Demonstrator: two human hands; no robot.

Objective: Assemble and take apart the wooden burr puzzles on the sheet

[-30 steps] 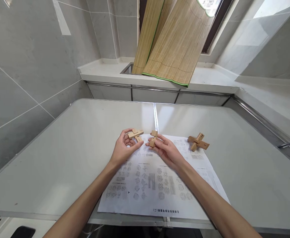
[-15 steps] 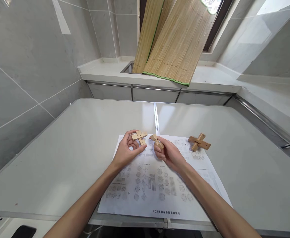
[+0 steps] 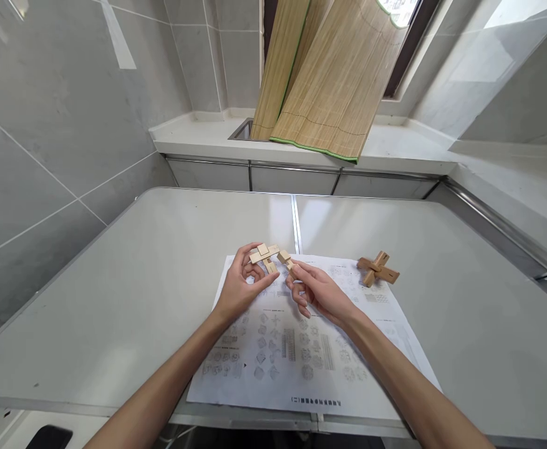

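Note:
Joined light wooden puzzle pieces [image 3: 264, 252] are gripped between the thumb and fingers of my left hand [image 3: 241, 284]. My right hand [image 3: 317, 288] pinches a notched wooden piece [image 3: 284, 256] near its lower end. The upper end of that piece is close to the right side of the joined pieces; whether they touch is hard to tell. Both hands are over a printed sheet [image 3: 273, 386] with rows of small diagrams. A darker, cross-shaped wooden puzzle [image 3: 378, 269] rests at the sheet's upper right edge.
The sheet lies on a pale table [image 3: 161, 249] with a metal seam down its middle. Behind is a white counter [image 3: 198, 134] with a sink corner and a hanging bamboo mat [image 3: 334, 81]. A black object [image 3: 50, 438] sits at the lower left.
My right hand has brought its piece left and slightly up, closer to the pieces in my left hand, and turned it. Its lower fingers have loosened. My left hand is almost unmoved.

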